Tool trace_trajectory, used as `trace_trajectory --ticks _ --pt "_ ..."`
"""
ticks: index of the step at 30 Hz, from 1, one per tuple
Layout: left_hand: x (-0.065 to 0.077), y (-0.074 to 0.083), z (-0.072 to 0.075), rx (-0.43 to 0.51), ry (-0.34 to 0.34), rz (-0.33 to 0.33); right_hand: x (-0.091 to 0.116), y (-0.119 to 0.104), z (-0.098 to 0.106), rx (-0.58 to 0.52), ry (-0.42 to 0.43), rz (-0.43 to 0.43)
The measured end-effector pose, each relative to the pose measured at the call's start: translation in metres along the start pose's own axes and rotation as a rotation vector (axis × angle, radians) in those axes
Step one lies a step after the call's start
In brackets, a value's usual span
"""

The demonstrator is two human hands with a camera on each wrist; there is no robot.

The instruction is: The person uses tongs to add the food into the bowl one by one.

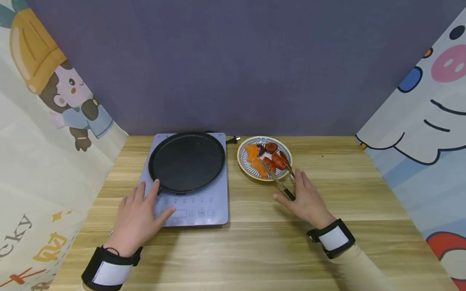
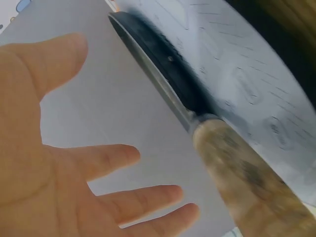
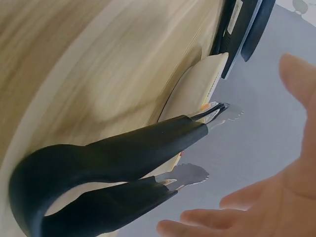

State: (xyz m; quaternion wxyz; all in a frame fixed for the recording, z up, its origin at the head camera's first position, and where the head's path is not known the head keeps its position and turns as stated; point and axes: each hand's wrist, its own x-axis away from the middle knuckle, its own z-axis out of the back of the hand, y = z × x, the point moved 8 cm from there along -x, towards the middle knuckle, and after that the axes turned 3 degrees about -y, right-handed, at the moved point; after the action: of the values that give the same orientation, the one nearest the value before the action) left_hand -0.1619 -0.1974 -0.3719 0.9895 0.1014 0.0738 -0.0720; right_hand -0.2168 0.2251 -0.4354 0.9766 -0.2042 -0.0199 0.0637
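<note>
Remotely, from the head view, I log the left hand [image 1: 136,216] spread, thumb out to the side, holding nothing, over the near left part of the induction cooktop [image 1: 220,212]. On that cooktop sits the round black pan [image 1: 187,163]. The right hand [image 1: 310,203] is just beside the tongs [image 1: 278,183], thumb and fingers parted around their handle end, no hold taken. The tongs' metal arms reach over the plate [image 1: 241,161], one along each side of the reddish food pieces [image 1: 278,161]; orange slices [image 1: 258,167] lie to their left. Plate and cooktop stand on the table [image 1: 269,246].

Left wrist view: I see the pan's wood-patterned handle [image 2: 247,177] near the spread fingers, a gap between.

Right wrist view: I note the tongs' black grips [image 3: 108,158] parted, the extended fingers apart from them.
</note>
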Motion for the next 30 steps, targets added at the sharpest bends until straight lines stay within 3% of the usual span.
trace_trajectory --ticks 8,13,18,30 --pt "0.012 -0.016 -0.001 0.054 0.024 0.054 0.008 0.001 -0.002 -0.037 -0.027 -0.019" --pt "0.017 -0.021 0.0 0.037 0.078 0.048 0.012 0.007 -0.007 -0.044 -0.028 -0.041" --pt "0.021 -0.028 -0.001 0.031 0.088 0.078 0.014 0.017 -0.012 -0.034 -0.051 -0.086" --pt "0.033 -0.037 -0.002 0.028 0.157 0.1 0.015 0.024 -0.018 -0.005 -0.026 -0.094"
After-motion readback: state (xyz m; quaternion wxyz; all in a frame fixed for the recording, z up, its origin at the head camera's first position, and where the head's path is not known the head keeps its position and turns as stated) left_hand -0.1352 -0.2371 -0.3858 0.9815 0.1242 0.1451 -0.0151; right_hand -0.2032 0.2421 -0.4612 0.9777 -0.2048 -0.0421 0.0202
